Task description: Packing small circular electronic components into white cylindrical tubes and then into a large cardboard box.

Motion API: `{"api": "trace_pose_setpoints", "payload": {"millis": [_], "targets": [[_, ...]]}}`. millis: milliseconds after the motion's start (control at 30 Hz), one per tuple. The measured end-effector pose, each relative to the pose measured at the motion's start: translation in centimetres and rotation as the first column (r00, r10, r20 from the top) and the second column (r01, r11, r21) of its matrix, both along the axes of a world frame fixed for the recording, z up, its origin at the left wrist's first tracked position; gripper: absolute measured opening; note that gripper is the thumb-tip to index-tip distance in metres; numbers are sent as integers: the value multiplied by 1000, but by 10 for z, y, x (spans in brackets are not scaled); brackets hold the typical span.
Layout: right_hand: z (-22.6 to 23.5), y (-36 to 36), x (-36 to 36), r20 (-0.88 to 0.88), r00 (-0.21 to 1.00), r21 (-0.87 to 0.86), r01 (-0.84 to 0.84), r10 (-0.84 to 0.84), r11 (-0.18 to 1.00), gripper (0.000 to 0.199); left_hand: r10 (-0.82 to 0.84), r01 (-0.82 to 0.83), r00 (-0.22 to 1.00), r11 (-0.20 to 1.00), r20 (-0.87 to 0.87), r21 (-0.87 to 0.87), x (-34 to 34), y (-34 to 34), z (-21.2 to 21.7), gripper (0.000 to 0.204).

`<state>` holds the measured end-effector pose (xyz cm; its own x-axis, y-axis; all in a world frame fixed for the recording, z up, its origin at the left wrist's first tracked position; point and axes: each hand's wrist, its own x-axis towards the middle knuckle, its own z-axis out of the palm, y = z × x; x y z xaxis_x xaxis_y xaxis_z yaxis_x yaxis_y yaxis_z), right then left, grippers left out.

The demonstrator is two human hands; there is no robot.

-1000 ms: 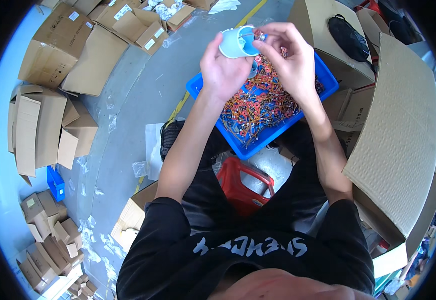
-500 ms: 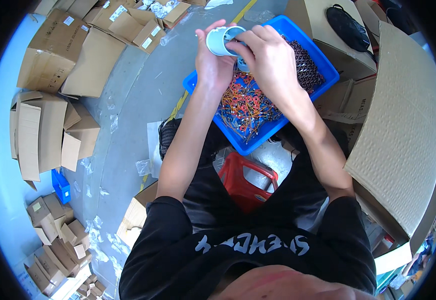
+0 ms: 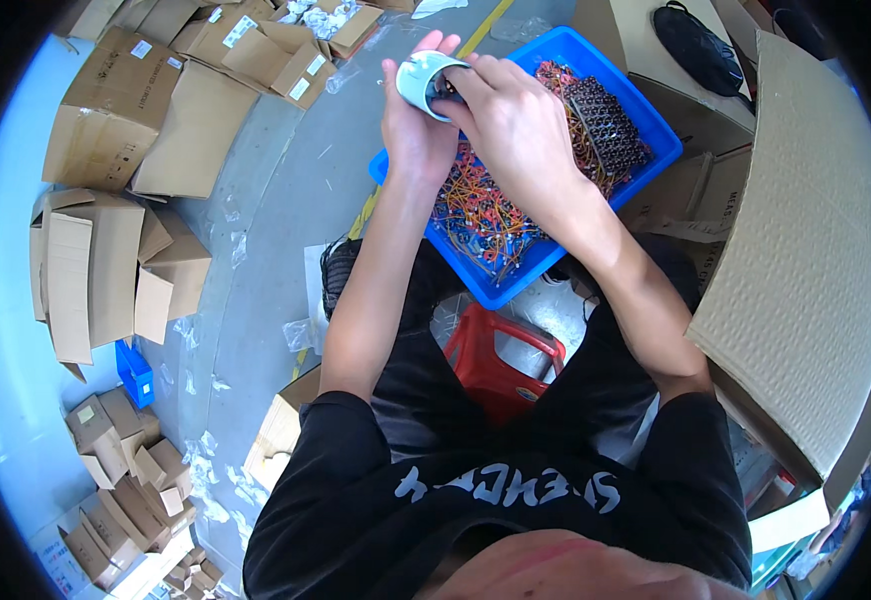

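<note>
My left hand (image 3: 414, 125) holds a pale blue roll of tape (image 3: 424, 78) up over the near-left corner of a blue plastic bin (image 3: 646, 120). My right hand (image 3: 516, 120) rests on the roll's right side with its fingers pinched at the roll's rim. The bin lies across my lap and is full of thin orange and multicoloured wires (image 3: 481, 215), with a dark block of connectors (image 3: 611, 125) at its far right.
A red plastic stool (image 3: 501, 360) shows between my legs. Flattened and open cardboard boxes (image 3: 106, 260) lie on the grey floor at left and top left. A large corrugated sheet (image 3: 806, 240) leans at right. A small blue tray (image 3: 136, 373) sits at lower left.
Both hands with the tape roll have drifted left and slightly up in the picture, and the bin now sits further right. The right hand's fingers have closed in on the roll's rim.
</note>
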<state>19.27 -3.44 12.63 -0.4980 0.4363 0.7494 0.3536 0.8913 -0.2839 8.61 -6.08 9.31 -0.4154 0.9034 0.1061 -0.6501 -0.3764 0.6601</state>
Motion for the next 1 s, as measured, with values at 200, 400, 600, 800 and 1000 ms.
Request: {"api": "trace_pose_setpoints", "payload": {"millis": [200, 400, 600, 800, 1000], "targets": [[4, 1, 5, 23, 999, -49, 23, -22, 999, 14, 17, -18, 999, 1000, -47, -18, -6, 2, -9, 57], [2, 8, 11, -19, 1000, -178, -23, 20, 984, 12, -40, 58, 985, 993, -168, 104, -3, -2, -3, 50], [-8, 13, 9, -93, 989, -248, -134, 114, 959, 11, -164, 181, 976, 978, -145, 109, -15, -2, -18, 45], [-12, 18, 7, -74, 996, -226, -73, 57, 971, 14, -136, 150, 978, 986, -157, 77, -21, 3, -21, 42], [-11, 14, 11, -106, 989, -179, -120, 103, 976, 14, -64, 76, 978, 996, -201, 50, -15, 3, -15, 41]]}}
